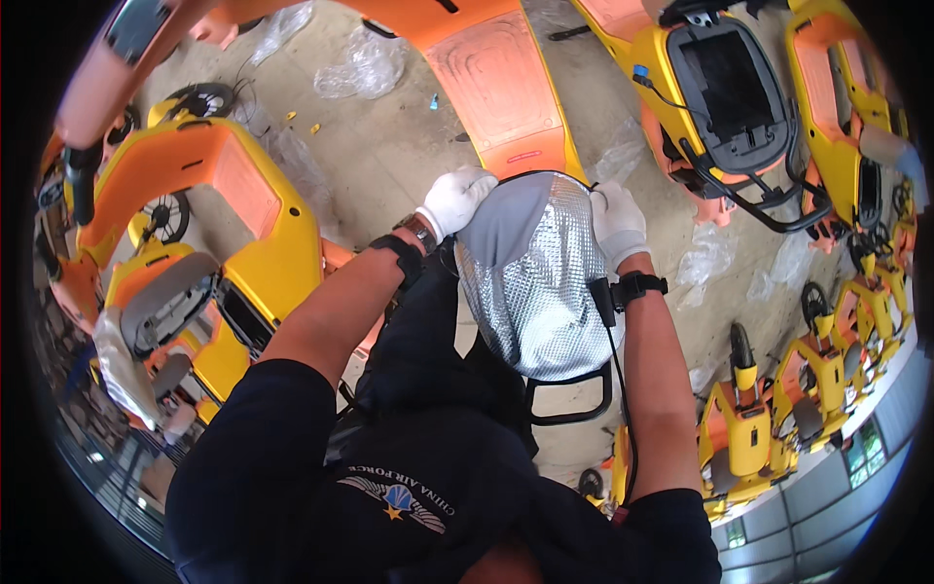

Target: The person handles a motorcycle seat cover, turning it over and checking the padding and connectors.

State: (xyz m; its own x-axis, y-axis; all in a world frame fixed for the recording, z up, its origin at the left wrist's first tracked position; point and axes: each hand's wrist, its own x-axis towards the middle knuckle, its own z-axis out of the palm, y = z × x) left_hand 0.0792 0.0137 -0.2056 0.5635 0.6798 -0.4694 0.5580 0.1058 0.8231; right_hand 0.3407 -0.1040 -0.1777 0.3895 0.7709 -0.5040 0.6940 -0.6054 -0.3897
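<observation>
My left hand (pixel 455 202), in a white glove, grips the upper-left edge of a silver quilted lining with a grey flap (pixel 558 284). My right hand (pixel 617 220), also gloved, holds the upper-right edge of the same lining, fingers bent over the dark rim. The lining lies across the rear of an orange and yellow scooter body (pixel 491 73), with a black tubular frame (pixel 569 417) showing below it. A dark cable with a black connector (pixel 603 297) runs beside my right wrist; what it joins is unclear.
Yellow and orange scooters stand at the left (pixel 243 263), at upper right (pixel 673 92) with an open black compartment (pixel 730 83), and in a row at lower right (pixel 749 428). Crumpled clear plastic (pixel 360 63) lies on the concrete floor (pixel 360 146), with several small yellow bits.
</observation>
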